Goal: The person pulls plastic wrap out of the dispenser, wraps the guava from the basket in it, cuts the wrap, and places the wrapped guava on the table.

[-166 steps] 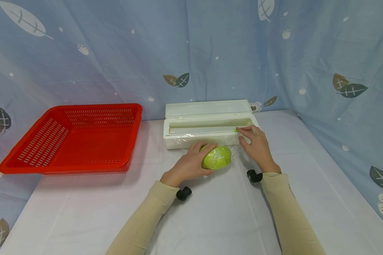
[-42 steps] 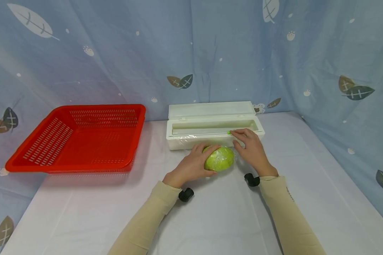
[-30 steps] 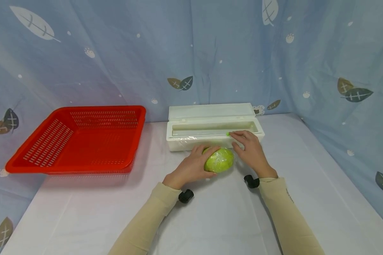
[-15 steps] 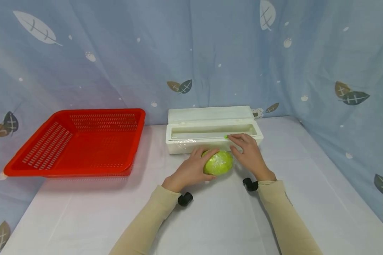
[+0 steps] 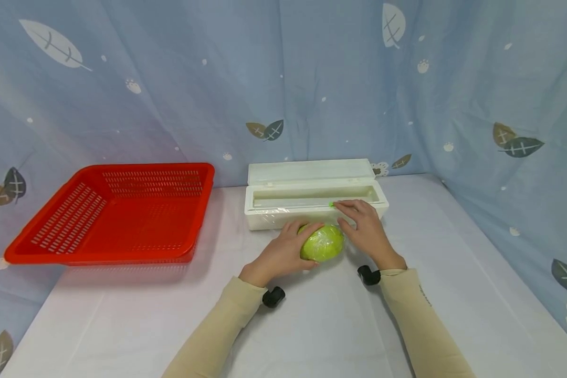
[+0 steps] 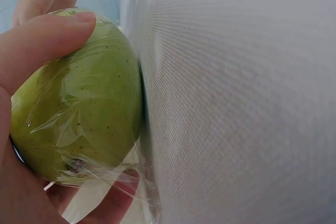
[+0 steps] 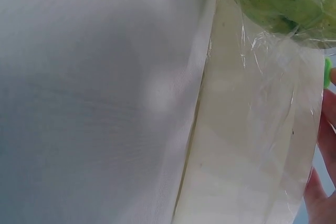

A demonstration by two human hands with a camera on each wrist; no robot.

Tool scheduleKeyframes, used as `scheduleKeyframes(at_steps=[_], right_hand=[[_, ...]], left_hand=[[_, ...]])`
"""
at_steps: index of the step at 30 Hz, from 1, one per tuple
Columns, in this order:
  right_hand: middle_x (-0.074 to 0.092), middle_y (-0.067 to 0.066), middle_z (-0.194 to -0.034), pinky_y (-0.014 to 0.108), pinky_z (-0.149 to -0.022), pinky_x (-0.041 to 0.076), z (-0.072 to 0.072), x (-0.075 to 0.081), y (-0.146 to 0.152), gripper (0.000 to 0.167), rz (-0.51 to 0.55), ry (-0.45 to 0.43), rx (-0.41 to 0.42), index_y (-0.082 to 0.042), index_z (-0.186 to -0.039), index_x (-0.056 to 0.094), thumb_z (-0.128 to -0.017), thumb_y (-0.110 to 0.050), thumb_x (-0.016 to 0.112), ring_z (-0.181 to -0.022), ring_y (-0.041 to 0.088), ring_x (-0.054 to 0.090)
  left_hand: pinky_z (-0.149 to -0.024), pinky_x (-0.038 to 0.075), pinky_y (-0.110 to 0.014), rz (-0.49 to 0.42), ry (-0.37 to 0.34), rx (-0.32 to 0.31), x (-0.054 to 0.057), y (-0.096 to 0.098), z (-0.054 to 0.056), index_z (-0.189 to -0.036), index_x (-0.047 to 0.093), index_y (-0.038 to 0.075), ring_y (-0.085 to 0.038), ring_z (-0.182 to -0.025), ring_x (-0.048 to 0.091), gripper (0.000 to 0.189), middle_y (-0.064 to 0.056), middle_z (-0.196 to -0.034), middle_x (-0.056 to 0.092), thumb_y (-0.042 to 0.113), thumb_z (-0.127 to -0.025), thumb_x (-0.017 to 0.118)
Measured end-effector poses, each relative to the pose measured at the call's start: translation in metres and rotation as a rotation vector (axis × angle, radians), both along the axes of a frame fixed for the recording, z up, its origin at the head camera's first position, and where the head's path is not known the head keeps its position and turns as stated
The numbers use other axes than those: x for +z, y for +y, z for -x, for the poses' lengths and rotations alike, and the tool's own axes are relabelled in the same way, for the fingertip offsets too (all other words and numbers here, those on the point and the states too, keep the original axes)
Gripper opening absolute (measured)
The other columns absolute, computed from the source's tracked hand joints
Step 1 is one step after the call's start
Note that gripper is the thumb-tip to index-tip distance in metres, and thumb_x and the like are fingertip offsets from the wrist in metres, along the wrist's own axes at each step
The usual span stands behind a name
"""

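My left hand grips a green pear wrapped in clear cling film, resting on the white cloth. Seen in the left wrist view, the thumb lies over the speckled skin and loose film bunches at its end. Behind the pear stands a white cling film box with its lid raised. My right hand touches the small green slider on the box's front rim with straight fingertips, its thumb apart from the slider. Film stretches from the pear over the box front.
A red plastic basket with slotted walls stands on the left. White cloth covers the table. A blue patterned curtain hangs behind the box and along the right side.
My right hand has slid the green slider leftward along the box rim, slowly over the last frames. My left hand keeps its hold on the pear. The view has shifted slightly.
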State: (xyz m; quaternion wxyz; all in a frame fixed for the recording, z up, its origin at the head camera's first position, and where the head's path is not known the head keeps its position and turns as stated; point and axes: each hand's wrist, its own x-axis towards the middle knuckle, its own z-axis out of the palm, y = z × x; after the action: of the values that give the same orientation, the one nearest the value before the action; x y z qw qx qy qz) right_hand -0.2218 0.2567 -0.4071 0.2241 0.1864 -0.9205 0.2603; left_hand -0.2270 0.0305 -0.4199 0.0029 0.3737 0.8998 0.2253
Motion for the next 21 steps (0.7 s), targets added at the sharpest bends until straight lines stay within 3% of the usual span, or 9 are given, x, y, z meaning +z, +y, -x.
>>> scheduleKeyframes(at_steps=[21], right_hand=[[0.050, 0.005, -0.120, 0.048, -0.098, 0.021, 0.0000, -0.0004, -0.0025, 0.038, -0.011, -0.021, -0.001, -0.012, -0.124, 0.055, -0.087, -0.020, 0.057, -0.118, 0.027, 0.037]], left_hand=[[-0.082, 0.043, -0.038, -0.007, -0.007, -0.002, 0.0043, -0.0001, -0.0023, -0.139, 0.022, 0.039, -0.018, -0.121, 0.027, 0.087, -0.001, -0.134, 0.029, 0.043, -0.068, 0.073]])
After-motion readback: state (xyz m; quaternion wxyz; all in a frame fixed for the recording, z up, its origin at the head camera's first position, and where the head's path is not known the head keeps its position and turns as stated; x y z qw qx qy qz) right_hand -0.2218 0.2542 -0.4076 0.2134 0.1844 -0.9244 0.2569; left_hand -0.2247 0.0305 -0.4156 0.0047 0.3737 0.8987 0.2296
